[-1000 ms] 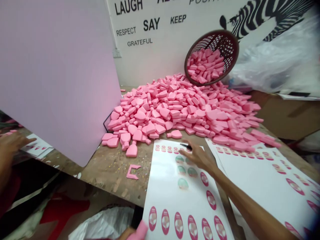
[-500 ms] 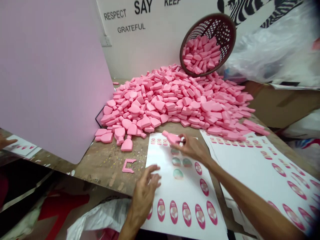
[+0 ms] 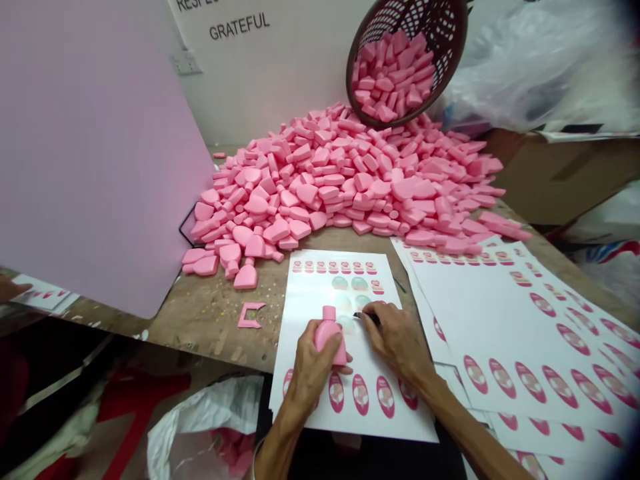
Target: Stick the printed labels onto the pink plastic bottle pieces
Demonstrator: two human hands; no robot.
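Observation:
My left hand [image 3: 311, 367] is closed around a pink bottle-shaped piece [image 3: 327, 332], its neck pointing away from me. Below it lies a white sticker sheet [image 3: 306, 307] with small labels along the top, pale green round ones in the middle and pink ovals near the bottom. My right hand [image 3: 400, 340] pinches a slim black pointed tool [image 3: 358, 315], whose exact kind I cannot make out. Its tip is over the green stickers, just right of the pink piece. A bracket-shaped pink scrap [image 3: 245, 316] rests on the table to the left.
A big heap of pink pieces [image 3: 320, 180] covers the back of the table, below a tipped brown basket [image 3: 353, 73]. More sticker sheets [image 3: 480, 307] overlap at the right. A pink panel [image 3: 100, 167] stands at left, another person's hand [image 3: 11, 289] beyond it. A white bag [image 3: 200, 413] hangs below.
My right hand took a pink bottle-shaped piece from beyond the sheet and brought it closer; my left hand now holds it. Earlier, my left hand had another pink piece low in view. The view tilted down.

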